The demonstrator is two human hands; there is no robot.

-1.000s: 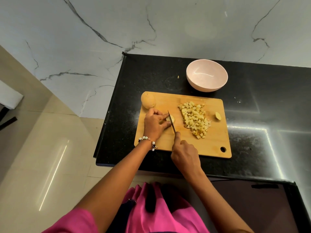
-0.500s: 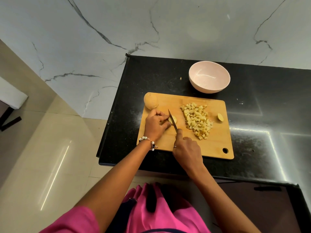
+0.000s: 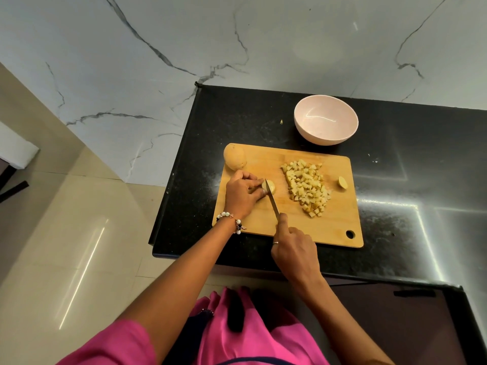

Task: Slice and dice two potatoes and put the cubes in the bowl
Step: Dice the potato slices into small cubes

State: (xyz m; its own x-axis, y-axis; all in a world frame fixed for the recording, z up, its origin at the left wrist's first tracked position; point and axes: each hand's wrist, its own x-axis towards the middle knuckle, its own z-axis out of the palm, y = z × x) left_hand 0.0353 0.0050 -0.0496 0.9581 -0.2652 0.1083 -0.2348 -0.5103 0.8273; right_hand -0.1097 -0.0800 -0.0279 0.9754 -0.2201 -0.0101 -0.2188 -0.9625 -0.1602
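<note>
Left hand (image 3: 242,194) pinches a pale potato piece (image 3: 271,187) on the wooden cutting board (image 3: 334,225). Right hand (image 3: 293,250) grips a steel knife (image 3: 272,200), blade on the piece; diced potato cubes (image 3: 307,187) lie beside

Bare board (image 3: 334,227) at five o'clock of the cube pile (image 3: 307,189), open for a hand; narrow clear strip between pile and knife (image 3: 272,201); blocked at nine o'clock of the pile by the left hand (image 3: 243,194) holding the potato piece (image 3: 271,187), blade set against it; whole potato (image 3: 234,160) filling the board's ten o'clock corner; small end piece (image 3: 342,182) at three o'clock of the pile, near the board edge; open black counter (image 3: 421,180) beyond it; bowl (image 3: 326,119) at twelve o'clock, just off the board; right hand (image 3: 293,248) over the six o'clock edge.
</note>
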